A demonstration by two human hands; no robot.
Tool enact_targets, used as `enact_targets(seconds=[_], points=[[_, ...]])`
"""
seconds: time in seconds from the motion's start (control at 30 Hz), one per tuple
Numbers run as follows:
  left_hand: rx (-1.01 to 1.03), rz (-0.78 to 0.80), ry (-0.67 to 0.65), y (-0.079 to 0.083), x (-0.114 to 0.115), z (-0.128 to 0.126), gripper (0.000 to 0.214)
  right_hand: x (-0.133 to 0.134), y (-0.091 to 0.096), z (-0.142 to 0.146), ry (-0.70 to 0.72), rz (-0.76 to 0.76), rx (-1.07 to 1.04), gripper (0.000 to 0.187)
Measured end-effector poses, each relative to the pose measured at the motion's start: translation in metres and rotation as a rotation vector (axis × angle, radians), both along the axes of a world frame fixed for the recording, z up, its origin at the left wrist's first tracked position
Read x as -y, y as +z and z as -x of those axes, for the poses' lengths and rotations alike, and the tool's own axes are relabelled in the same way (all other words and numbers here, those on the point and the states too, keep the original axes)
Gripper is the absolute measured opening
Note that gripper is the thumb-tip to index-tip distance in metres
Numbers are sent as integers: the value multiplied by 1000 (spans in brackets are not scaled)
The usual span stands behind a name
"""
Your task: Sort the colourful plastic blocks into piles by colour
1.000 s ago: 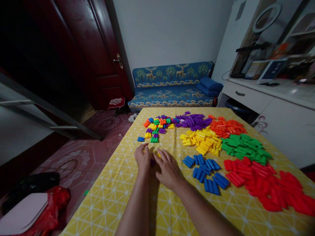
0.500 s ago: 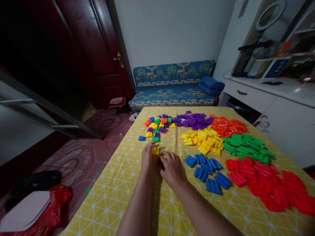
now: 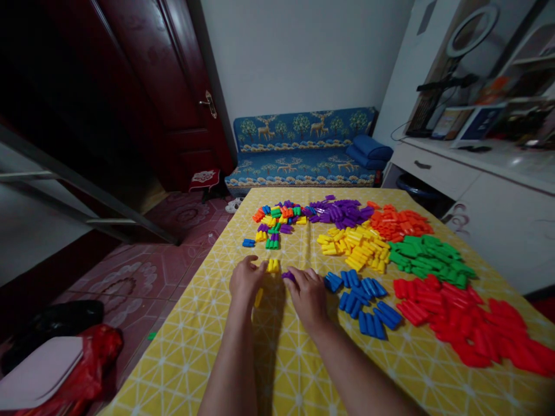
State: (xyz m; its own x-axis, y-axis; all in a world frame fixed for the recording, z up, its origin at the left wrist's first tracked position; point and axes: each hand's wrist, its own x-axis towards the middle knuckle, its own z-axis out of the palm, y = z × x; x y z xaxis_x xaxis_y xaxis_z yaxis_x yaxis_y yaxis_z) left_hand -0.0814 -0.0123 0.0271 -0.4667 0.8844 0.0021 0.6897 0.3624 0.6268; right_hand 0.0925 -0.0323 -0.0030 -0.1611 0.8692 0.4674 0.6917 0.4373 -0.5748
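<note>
Between my hands a small yellow bullet-shaped building block piece (image 3: 273, 266) stands on the table. My left hand (image 3: 246, 281) is just left of it, fingers curled and thumb close to the piece. Another yellow block (image 3: 259, 297) shows at the palm near the wrist, partly hidden and apparently held there. My right hand (image 3: 309, 293) pinches a purple block (image 3: 288, 276) low over the cloth. Farther back lies a joined multicoloured block assembly (image 3: 277, 214), with a green and purple part (image 3: 273, 241) at its near end. A loose blue block (image 3: 248, 242) lies to its left.
Right of my hands spread blue blocks (image 3: 367, 300) and piles of red (image 3: 459, 318), green (image 3: 429, 257), yellow (image 3: 358, 245), orange (image 3: 399, 222) and purple blocks (image 3: 342, 212). A yellow patterned cloth (image 3: 195, 346) covers the table. A blue sofa (image 3: 299, 150) stands behind.
My hands have moved apart: the left one shifted left, away from the yellow piece, and the right one slightly right. The purple block now shows at my right fingertips.
</note>
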Motion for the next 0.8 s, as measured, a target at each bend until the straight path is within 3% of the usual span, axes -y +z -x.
enact_targets(seconds=[0.13, 0.23, 0.33, 0.53, 0.8], points=[[-141, 52, -196, 1, 3, -15, 67, -3, -6, -1, 4, 85, -319, 30], [-220, 40, -273, -1, 3, -26, 54, -6, -11, -1, 14, 97, -462, 31], [-239, 13, -267, -4, 2, -30, 35, -8, -14, -1, 13, 93, -512, 31], [-27, -154, -246, -6, -3, -30, 26, -7, -13, -1, -13, 88, -567, 28], [374, -340, -231, -17, -11, -35, 40, -7, -18, -1, 3, 76, -633, 34]])
